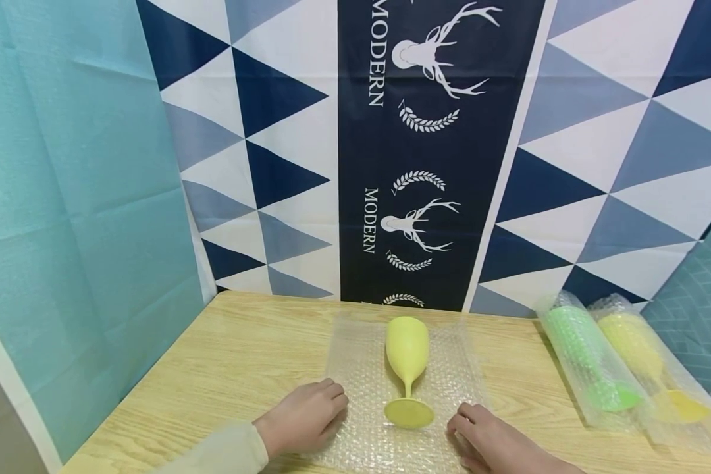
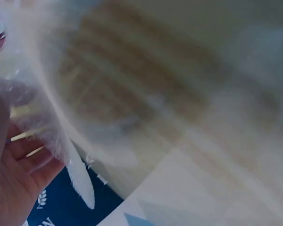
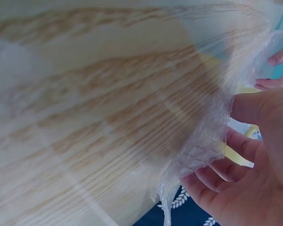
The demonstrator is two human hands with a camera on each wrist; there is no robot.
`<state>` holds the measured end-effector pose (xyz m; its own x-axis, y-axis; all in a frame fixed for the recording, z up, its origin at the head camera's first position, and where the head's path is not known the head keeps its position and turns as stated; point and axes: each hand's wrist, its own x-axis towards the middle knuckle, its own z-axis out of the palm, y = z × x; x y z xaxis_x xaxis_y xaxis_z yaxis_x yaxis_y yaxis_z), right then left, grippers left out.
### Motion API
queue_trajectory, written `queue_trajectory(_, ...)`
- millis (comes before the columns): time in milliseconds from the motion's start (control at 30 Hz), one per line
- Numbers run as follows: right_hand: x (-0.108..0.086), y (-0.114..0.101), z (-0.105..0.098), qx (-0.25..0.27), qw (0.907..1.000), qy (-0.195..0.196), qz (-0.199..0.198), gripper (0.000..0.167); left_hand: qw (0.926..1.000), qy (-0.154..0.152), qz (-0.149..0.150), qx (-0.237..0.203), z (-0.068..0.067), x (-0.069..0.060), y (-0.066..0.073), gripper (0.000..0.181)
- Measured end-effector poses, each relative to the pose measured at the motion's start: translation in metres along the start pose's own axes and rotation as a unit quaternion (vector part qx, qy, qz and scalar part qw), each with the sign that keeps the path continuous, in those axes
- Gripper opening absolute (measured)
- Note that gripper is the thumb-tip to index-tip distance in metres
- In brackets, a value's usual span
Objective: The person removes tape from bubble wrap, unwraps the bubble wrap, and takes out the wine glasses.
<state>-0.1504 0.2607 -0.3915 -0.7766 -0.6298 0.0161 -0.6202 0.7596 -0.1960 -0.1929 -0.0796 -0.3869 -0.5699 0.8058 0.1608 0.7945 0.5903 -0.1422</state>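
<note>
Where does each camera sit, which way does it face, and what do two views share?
Head: on the person's head, facing forward and down at a yellow goblet on bubble wrap; left hand, right hand and sleeve show.
Left wrist: on that wrist, facing the bubble wrap; the left hand and part of the right hand show.
Right wrist: on that wrist, facing the table and bubble wrap; the right hand and part of the left hand show.
Shared: both wrist views show bubble wrap and the dark backdrop.
</note>
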Motion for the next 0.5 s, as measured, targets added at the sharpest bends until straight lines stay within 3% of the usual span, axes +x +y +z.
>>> queue_trajectory(67, 0.000, 0.000, 0.000, 0.006, 1.0000, -0.005, 0.004, 0.025, 0.9993, 0.000, -0.017, -0.034, 0.001, -0.003, 0.002, 0.012)
queue_trajectory(133, 0.000, -0.001, 0.000, 0.013, 0.9998, -0.008, 0.009, 0.025, 0.9988, 0.004, -0.027, -0.042, 0.003, -0.005, 0.004, 0.016)
queue_trajectory(333, -0.001, -0.003, 0.000, 0.017, 0.9996, -0.008, 0.023, 0.024, 0.9990, 0.021, -0.040, -0.001, 0.004, -0.009, 0.011, 0.020)
queue_trajectory(500, 0.000, -0.003, 0.001, 0.003, 0.9999, 0.006, 0.013, 0.023, 0.9981, 0.040, -0.023, 0.042, 0.003, -0.012, 0.017, 0.020)
